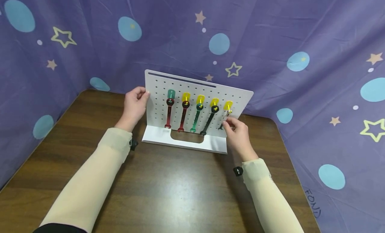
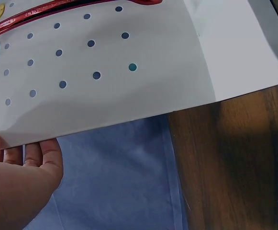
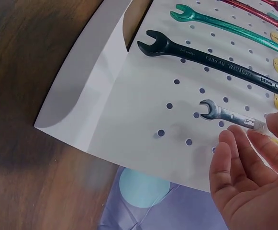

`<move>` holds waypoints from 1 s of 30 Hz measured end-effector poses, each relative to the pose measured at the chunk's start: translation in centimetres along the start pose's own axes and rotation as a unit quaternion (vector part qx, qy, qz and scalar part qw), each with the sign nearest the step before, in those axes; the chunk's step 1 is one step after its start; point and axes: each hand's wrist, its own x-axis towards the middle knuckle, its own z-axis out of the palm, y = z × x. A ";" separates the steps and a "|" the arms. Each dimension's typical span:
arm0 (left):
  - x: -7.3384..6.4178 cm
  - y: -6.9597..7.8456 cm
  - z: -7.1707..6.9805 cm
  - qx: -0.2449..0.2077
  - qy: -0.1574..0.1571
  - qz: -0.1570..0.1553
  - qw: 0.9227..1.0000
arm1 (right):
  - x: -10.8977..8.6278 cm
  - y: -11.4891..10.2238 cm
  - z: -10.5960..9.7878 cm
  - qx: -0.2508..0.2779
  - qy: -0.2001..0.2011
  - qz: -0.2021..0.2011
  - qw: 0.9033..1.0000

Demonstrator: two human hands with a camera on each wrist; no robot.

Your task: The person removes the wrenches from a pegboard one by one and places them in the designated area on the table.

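A white pegboard [image 1: 156, 107] stands on the table, leaning back a little. My left hand [image 1: 134, 106] grips its left edge, thumb on the front and fingers behind, as the left wrist view shows. At the right end of the board my right hand [image 1: 239, 136] pinches a small silver wrench [image 3: 227, 115] between thumb and fingers. The wrench's upper end is at the rightmost yellow hook [image 1: 228, 104]; its open jaw points down. Beside it hang a black wrench [image 1: 208, 123], a green wrench [image 1: 196, 119] and two red wrenches [image 1: 169, 116], all on hooks.
The leftmost hook [image 1: 171, 92] is green, the others yellow. The board's base flange [image 1: 156, 134] has a cutout at its middle and rests on the brown wooden table [image 1: 168, 179]. A purple patterned curtain [image 1: 174, 52] hangs close behind the board and along both sides.
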 end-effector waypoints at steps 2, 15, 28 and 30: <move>0.0 0.0 0.0 -0.001 0.001 0.000 1.000 | 0.1 -0.1 0.0 0.005 0.001 0.000 1.000; 0.0 0.1 0.0 0.003 0.003 0.006 1.000 | 0.0 0.3 0.0 0.030 0.002 0.011 0.999; 0.0 0.1 0.0 -0.009 -0.001 0.010 1.000 | -0.6 0.3 -0.4 0.055 -0.015 0.007 0.998; 0.0 0.1 0.0 -0.006 -0.001 0.006 1.000 | -0.6 0.3 -0.5 0.059 -0.019 0.009 0.998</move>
